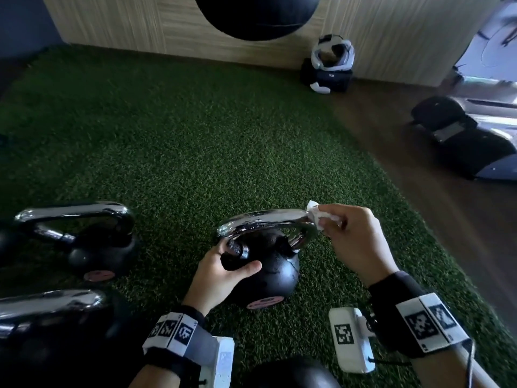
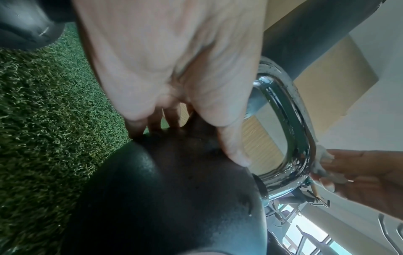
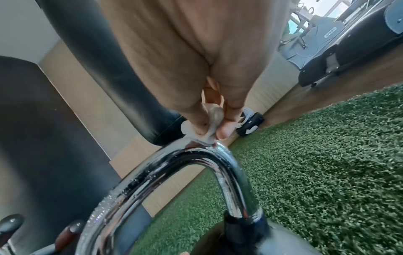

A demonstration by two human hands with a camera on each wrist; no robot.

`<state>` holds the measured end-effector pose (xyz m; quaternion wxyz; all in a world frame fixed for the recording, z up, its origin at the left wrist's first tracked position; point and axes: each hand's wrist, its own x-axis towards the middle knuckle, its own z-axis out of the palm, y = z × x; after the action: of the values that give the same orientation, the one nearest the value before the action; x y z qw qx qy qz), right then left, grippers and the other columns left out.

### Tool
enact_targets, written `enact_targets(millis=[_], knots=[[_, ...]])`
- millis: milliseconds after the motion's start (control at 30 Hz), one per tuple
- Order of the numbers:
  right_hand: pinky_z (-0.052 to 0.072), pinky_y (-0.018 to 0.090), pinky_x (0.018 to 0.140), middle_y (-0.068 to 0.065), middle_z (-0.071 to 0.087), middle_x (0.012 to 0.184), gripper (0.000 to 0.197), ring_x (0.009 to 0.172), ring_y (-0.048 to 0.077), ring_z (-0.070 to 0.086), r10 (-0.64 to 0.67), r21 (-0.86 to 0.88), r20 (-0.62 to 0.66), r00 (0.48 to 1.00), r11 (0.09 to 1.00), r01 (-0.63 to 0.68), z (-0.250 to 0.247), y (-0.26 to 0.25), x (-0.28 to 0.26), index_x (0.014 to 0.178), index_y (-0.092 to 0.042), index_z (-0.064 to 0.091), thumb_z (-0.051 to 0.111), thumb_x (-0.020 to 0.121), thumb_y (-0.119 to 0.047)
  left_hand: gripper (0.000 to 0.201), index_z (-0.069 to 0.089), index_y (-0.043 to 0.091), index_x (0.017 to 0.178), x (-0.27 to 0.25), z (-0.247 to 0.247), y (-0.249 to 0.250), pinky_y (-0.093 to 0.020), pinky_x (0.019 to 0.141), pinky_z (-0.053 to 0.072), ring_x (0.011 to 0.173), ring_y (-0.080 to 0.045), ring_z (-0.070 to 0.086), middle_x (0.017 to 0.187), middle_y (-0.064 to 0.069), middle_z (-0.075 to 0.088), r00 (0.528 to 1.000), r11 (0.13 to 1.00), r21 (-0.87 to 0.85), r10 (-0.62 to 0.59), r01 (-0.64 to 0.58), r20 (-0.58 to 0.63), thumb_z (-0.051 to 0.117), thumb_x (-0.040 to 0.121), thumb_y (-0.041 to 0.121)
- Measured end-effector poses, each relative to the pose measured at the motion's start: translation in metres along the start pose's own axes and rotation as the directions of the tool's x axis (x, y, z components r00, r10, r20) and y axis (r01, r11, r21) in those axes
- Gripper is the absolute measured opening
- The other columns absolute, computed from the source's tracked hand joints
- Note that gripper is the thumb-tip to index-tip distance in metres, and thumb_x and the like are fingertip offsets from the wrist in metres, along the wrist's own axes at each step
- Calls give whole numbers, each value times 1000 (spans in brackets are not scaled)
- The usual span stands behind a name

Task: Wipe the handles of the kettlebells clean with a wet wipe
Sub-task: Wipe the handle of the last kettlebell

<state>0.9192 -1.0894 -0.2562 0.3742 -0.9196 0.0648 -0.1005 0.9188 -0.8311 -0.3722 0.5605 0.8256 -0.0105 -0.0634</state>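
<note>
A black kettlebell (image 1: 275,271) with a wet chrome handle (image 1: 265,218) stands on green turf in the head view. My left hand (image 1: 221,271) grips its black body near the handle's left foot, thumb across the front. My right hand (image 1: 349,233) pinches a crumpled white wet wipe (image 1: 317,214) against the handle's right bend. The right wrist view shows the wipe (image 3: 209,126) pressed on top of the handle (image 3: 196,155) between my fingertips. From the left wrist, the handle (image 2: 292,131) and wipe (image 2: 322,155) sit to the right of the kettlebell (image 2: 174,198).
Two more chrome-handled kettlebells (image 1: 84,236) (image 1: 50,317) stand at the left on the turf (image 1: 195,135). A black punching bag (image 1: 256,15) hangs ahead. A helmet on a dark box (image 1: 331,65) sits by the wooden wall. A treadmill (image 1: 470,135) stands at the right on wood flooring.
</note>
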Motion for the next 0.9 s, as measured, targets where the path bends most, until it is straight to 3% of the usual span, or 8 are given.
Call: enact_targets(millis=[167,300,400,533,667,767,833,900], knots=[[63,42,79,-1,81,91,15,87,25,77,126,300,83,989,943,-146,8,21,4,99,-24,83,75,93,-13,53,62,56,103,-1,2,1,-18,96,46,107,8,64,111,20,73,1000,1000,-5,3,-3,-19,84,57,71],[62,31,81,18,76,108,12,97,26,71,243,514,316,917,768,-381,20,41,6,102,-5,78,71,93,-3,51,59,67,103,-5,2,4,-22,98,48,108,6,66,111,20,74,1000,1000,-7,-6,6,-25,84,58,68],[62,29,80,20,73,100,13,93,27,68,254,455,416,873,773,-441,36,50,0,100,13,70,67,94,2,48,62,56,102,-10,1,14,-6,86,43,98,21,60,104,21,70,999,999,-20,-32,32,-13,90,64,56],[63,29,79,24,77,102,6,85,23,74,281,440,417,864,770,-463,38,50,0,93,8,73,71,91,4,43,58,52,107,-18,-2,25,4,78,38,94,30,53,108,25,65,999,999,29,-44,45,-18,87,76,43],[61,22,64,14,80,90,12,71,20,76,263,252,489,832,870,-424,11,31,-8,98,-1,78,75,87,3,45,64,36,126,-35,-17,34,-13,80,47,109,-1,66,111,22,70,991,967,221,-134,128,13,77,84,48],[61,23,65,13,80,91,16,72,21,76,153,263,543,825,903,-340,-3,6,-17,98,-2,79,78,83,4,22,77,30,108,-54,-38,44,-12,80,53,98,7,70,102,18,77,991,951,287,-130,117,29,74,89,42],[60,23,67,12,80,88,20,72,21,74,21,302,548,836,927,-221,-10,-16,-22,96,-8,80,84,76,-5,18,78,35,105,-65,-44,56,-10,86,52,97,14,68,100,23,77,995,991,123,-68,59,69,73,91,45],[56,24,67,16,77,86,25,71,29,70,-96,328,538,837,939,-104,-13,-39,-27,89,-12,80,87,66,-17,37,71,38,124,-70,-45,70,-20,101,50,111,7,67,116,20,75,991,986,-160,-28,49,131,69,91,55]])
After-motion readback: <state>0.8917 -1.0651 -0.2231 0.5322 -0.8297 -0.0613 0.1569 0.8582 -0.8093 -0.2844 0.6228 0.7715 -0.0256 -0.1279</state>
